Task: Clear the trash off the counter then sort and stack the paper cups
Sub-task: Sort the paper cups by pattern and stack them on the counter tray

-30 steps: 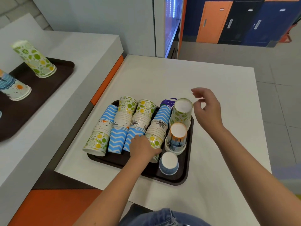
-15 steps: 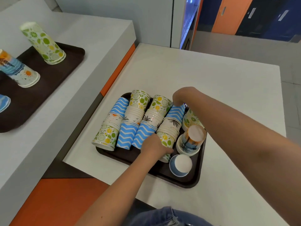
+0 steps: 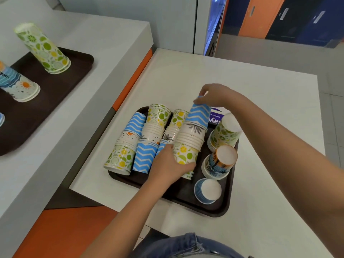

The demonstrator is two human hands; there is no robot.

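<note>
Head view.
- Table (image 3: 260, 94): white, carries one dark tray (image 3: 221, 211).
- Mixed stack (image 3: 191, 140): nested paper cups lying lengthwise on the tray, the right-most of four such rows; a zigzag cup (image 3: 199, 114) caps its far end, a citrus cup its near end.
- Left hand (image 3: 167, 166): fingers (image 3: 187, 166) curled round the near end of the mixed stack.
- Right hand (image 3: 216, 95): fingers (image 3: 200, 100) pinching the base of the zigzag cup.
- Other rows (image 3: 149, 138): three, lying side by side to the left of the mixed stack and touching one another.
- Upside-down stacks along the tray's right side: citrus stack (image 3: 225, 133) farthest, palm stack (image 3: 219, 161) in the middle, blue stack (image 3: 207, 190) nearest.
- Purple packet (image 3: 216, 118): at the tray's far edge, partly hidden behind the cups.
- Second table (image 3: 111, 43), at left: side tray (image 3: 61, 84) with a tall lime stack (image 3: 44, 49) and a sun stack (image 3: 18, 86), both upside down.
</note>
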